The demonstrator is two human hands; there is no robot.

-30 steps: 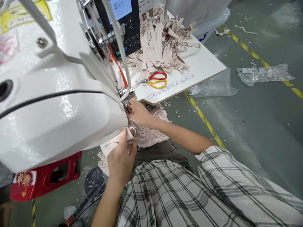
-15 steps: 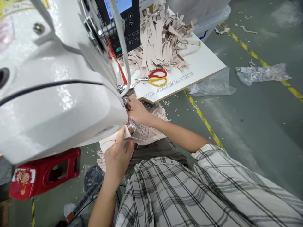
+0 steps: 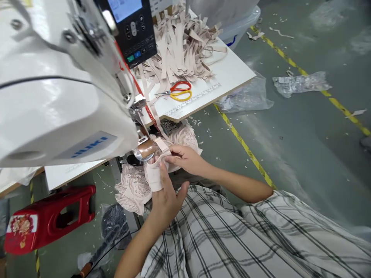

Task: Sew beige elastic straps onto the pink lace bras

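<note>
A pale pink lace bra point(image 3: 133, 189) hangs beneath the needle area of the white sewing machine point(image 3: 58, 112), next to its rounded metal arm end point(image 3: 145, 151). My left hand point(image 3: 166, 197) is at the bra's smooth band, with fingers on both sides of the cloth and the thumb held out. Close by, my right hand point(image 3: 187, 159) pinches the bra's edge by a pale strap point(image 3: 162, 146). That strap runs up toward the machine. Some fingertips are hidden in the fabric folds.
Scissors point(image 3: 181, 91) with red and yellow handles lie on the white table point(image 3: 232, 75) beside a printed ruler and a heap of beige strips point(image 3: 182, 50). A control screen point(image 3: 127, 29) stands above. Below left is a red plastic stool point(image 3: 52, 218); plastic bags lie on the floor.
My hands and the bra have come away from the needle area, down toward my body. The strap and metal arm end now show. The view has shifted, revealing more of the machine's underside.
</note>
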